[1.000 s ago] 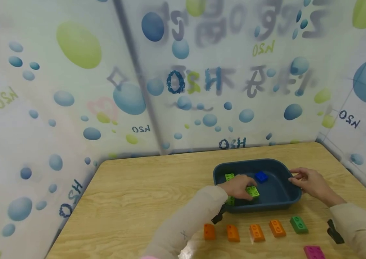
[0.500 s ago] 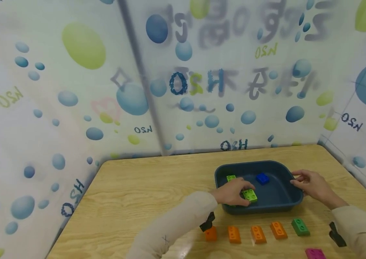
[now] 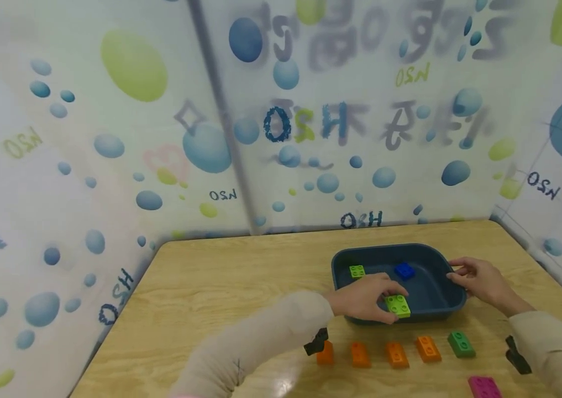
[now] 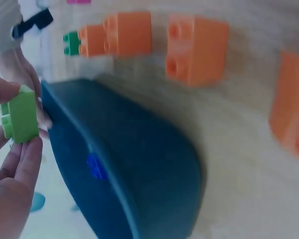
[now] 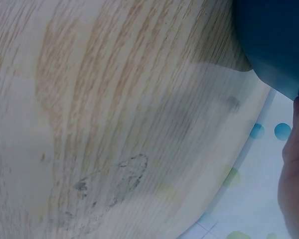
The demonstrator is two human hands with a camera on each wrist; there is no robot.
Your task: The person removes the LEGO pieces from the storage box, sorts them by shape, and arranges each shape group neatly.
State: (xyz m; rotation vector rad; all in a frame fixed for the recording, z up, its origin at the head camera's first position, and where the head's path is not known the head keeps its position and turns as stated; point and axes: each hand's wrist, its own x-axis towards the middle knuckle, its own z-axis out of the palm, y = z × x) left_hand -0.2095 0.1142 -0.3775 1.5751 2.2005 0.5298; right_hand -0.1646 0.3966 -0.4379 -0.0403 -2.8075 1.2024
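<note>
A lime-green toy brick (image 3: 398, 307) is being pinched by the fingers of the left hand (image 3: 364, 299) at the near side of the navy tray (image 3: 432, 287); its right rim is being gripped by the right hand (image 3: 484, 284). Work appears partway: four orange bricks (image 3: 359, 355), a green brick (image 3: 461, 344) and a magenta brick (image 3: 483, 387) are being borne by the tabletop (image 3: 241, 271), while a blue brick (image 3: 404, 271) and a second lime-green brick (image 3: 357, 271) are being kept inside.

- Wide passage: the surface (image 3: 221, 276) left of the tub (image 3: 432, 290).
- Open from above: the tub's right floor (walls ring it).
- In the way: left hand (image 3: 367, 298) at the near rim, orange bricks (image 3: 397, 355) before it.
</note>
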